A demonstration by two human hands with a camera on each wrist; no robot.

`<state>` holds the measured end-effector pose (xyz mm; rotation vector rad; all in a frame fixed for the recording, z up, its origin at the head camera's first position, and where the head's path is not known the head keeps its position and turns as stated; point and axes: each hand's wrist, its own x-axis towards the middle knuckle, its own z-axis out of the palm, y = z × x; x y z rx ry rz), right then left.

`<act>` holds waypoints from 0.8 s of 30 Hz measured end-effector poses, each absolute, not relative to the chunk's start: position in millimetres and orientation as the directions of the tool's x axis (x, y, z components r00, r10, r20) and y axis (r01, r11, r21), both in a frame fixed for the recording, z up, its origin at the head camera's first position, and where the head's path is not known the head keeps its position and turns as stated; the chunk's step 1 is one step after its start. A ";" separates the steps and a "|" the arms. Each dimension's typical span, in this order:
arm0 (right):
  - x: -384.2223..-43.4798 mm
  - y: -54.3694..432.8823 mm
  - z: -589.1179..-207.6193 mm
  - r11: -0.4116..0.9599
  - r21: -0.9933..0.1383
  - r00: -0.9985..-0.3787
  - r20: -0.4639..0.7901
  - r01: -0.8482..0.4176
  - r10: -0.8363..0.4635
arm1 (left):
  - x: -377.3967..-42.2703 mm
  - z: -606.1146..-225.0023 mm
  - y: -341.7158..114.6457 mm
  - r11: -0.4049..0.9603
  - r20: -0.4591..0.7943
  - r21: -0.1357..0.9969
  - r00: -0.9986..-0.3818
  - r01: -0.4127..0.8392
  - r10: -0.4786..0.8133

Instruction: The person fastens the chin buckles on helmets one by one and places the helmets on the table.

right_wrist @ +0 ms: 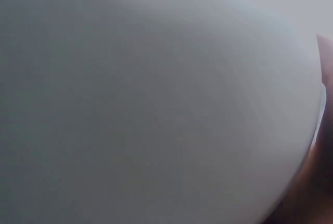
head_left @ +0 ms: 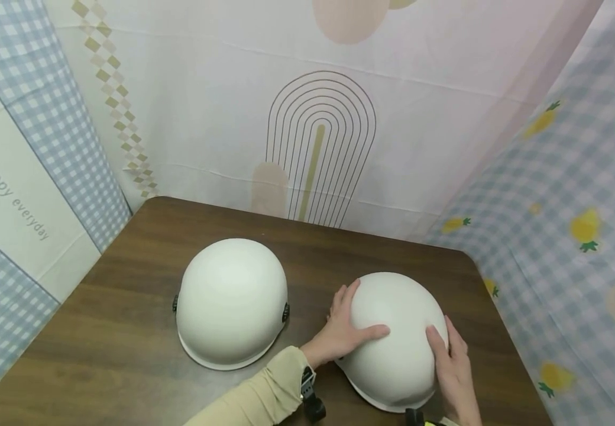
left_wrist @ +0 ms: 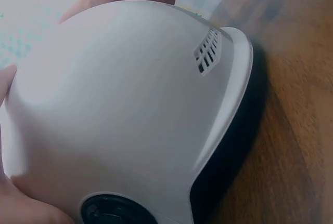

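In the head view, the left hand (head_left: 343, 331) and right hand (head_left: 453, 364) hold one helmet (head_left: 400, 361) from opposite flanks, spread wide with thumbs over the dome, probably because so smooth a shell offers no handle. It is crown up toward the right edge of the surface (head_left: 100, 355); whether it rests or is slightly raised, I cannot tell. The second helmet (head_left: 233, 302) stands apart, nearer the far left corner, rim down, presumably for steadiness, with a black side fitting (head_left: 286, 312).

In the left wrist view, the white shell looks hard and faintly glossy, with a slotted vent (left_wrist: 208, 52), flared rim (left_wrist: 240, 63) and round black disc (left_wrist: 115, 211); the surface shows wood grain.

In the right wrist view, a blurred pale curve fills most of the picture.
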<state>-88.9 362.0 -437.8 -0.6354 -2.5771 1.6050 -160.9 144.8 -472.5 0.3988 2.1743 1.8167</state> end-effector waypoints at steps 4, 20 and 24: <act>-87.5 364.1 -435.0 0.388 -0.862 -0.914 -0.183 0.327 0.363 | -160.6 -472.7 145.0 0.133 -0.059 0.991 -0.914 -0.005 0.401; -81.4 362.9 -423.2 0.356 -0.873 -0.876 -0.148 0.334 0.459 | -159.0 -468.8 147.1 0.069 -0.082 0.996 -0.888 -0.057 0.452; -80.0 361.2 -421.2 0.365 -0.870 -0.867 -0.128 0.331 0.481 | -159.1 -468.1 146.6 0.069 -0.087 0.996 -0.885 -0.062 0.457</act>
